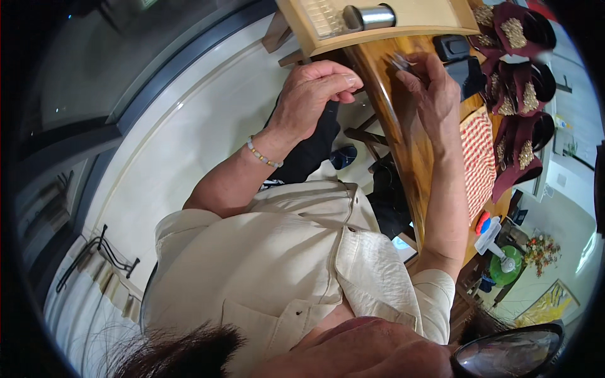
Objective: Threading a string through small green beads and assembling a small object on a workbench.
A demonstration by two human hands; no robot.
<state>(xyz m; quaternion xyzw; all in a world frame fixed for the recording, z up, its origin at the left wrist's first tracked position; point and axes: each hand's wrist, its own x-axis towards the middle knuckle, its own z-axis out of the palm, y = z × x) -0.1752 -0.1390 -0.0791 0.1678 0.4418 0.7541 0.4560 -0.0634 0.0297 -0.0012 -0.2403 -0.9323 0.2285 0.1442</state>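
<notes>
My left hand [316, 89], with a pale beaded bracelet [263, 153] on its wrist, is raised left of the wooden table [413, 148]. Its fingers are curled and thumb and forefinger meet; anything between them is too small to make out. Over the table, my right hand [437, 94] is closed on a small shiny metal tool [399, 63], whose tip is smeared by motion. Just beyond both hands stands a shallow wooden tray [403, 39]. It holds a spool [370, 17] of dark, glossy thread or wire and a clear divided box [321, 17].
Right of my right hand lie a black case [452, 47] and a dark pouch [467, 77]. A red-checked cloth [478, 160] covers the table's right part. Several maroon pieces [529, 28] with gold beadwork line the right edge. A red and blue round object [483, 223] is nearer.
</notes>
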